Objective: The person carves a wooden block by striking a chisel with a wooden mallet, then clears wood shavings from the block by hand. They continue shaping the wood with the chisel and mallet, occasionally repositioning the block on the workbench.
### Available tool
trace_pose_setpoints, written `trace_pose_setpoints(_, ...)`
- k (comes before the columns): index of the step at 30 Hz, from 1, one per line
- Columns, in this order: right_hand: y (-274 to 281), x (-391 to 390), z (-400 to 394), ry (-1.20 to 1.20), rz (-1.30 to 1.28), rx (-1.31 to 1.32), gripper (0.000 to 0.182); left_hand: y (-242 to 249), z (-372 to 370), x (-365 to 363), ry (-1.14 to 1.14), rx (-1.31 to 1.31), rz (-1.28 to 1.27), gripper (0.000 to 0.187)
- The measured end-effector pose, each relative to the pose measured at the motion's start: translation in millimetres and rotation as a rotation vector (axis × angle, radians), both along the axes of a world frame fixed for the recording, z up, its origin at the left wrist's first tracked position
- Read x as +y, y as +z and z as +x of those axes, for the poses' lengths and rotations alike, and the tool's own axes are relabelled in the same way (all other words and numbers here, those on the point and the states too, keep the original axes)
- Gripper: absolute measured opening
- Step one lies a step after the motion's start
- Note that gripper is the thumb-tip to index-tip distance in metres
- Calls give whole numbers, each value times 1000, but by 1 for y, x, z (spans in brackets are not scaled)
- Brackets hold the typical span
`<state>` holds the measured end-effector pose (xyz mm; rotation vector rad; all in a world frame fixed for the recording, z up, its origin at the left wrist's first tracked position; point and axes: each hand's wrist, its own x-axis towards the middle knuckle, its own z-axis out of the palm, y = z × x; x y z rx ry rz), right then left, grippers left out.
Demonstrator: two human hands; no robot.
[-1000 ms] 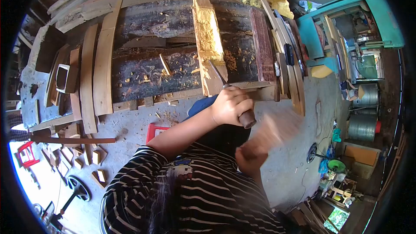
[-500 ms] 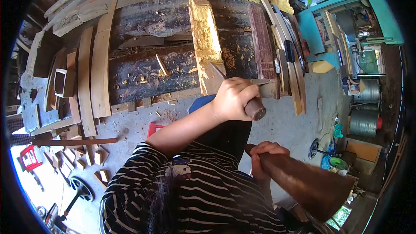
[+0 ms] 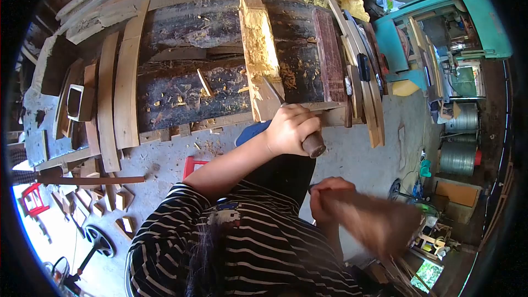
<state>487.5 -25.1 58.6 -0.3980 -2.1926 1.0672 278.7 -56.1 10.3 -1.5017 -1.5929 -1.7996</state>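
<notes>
My left hand (image 3: 293, 129) is wrapped round the brown wooden handle of a chisel (image 3: 273, 90). The chisel's metal blade leans down onto a light wooden beam (image 3: 256, 38), touching the near part of its gouged, chipped top. Lower down, my right hand (image 3: 331, 191) grips a heavy brown wooden mallet (image 3: 374, 223), smeared by motion, its head out to the right of my body and apart from the chisel. Wood chips lie around the beam on the dark workbench (image 3: 181, 96).
Long boards (image 3: 128, 77) line the bench's left side. A dark reddish board (image 3: 330, 55) and several narrow strips lie to the right. A red stool (image 3: 193, 166) stands below the bench. Wood offcuts (image 3: 124, 201) cover the floor at left, and a teal machine (image 3: 484, 27) stands at right.
The mallet has swung a little left and is now more blurred. My left hand and the chisel handle have shifted slightly left, with the blade tip still on the beam.
</notes>
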Motion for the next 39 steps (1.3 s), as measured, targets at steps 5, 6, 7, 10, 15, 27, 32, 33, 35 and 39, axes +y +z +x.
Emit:
trace_pose_setpoints(5, -16, 2, 5, -25, 132, -470, 31, -2, -4, -4, -61, 29, -74, 32)
trace_pose_setpoints(6, -9, -8, -1, -152, -169, -437, 41, -15, -2, 1, -139, -104, 35, 21)
trace_pose_setpoints(7, -11, -9, 2, -170, -173, -427, 41, -15, -1, 0, -158, -96, 33, 21)
trace_pose_setpoints(10, -17, -16, 22, -232, -238, -590, 44, -19, 3, -5, -96, 44, -62, 21)
trace_pose_setpoints(15, -30, -33, 50, -296, -344, -624, 46, -8, -2, -15, -134, 124, -79, 21)
trace_pose_setpoints(27, 41, 25, 126, -256, 171, -343, 22, -8, -1, -12, -122, 175, -32, 22)
trace_pose_setpoints(32, 209, 24, 141, -220, 719, -1026, 33, -7, -2, -11, -146, 169, -33, 24)
trace_pose_setpoints(33, 208, 24, 143, -220, 712, -1018, 33, -7, -2, -11, -146, 171, -36, 24)
trace_pose_setpoints(35, 209, 25, 146, -217, 702, -1001, 33, -5, -3, -13, -153, 172, -44, 24)
trace_pose_setpoints(39, 209, 21, 157, -217, 673, -981, 33, -7, -1, -12, -144, 156, -47, 23)
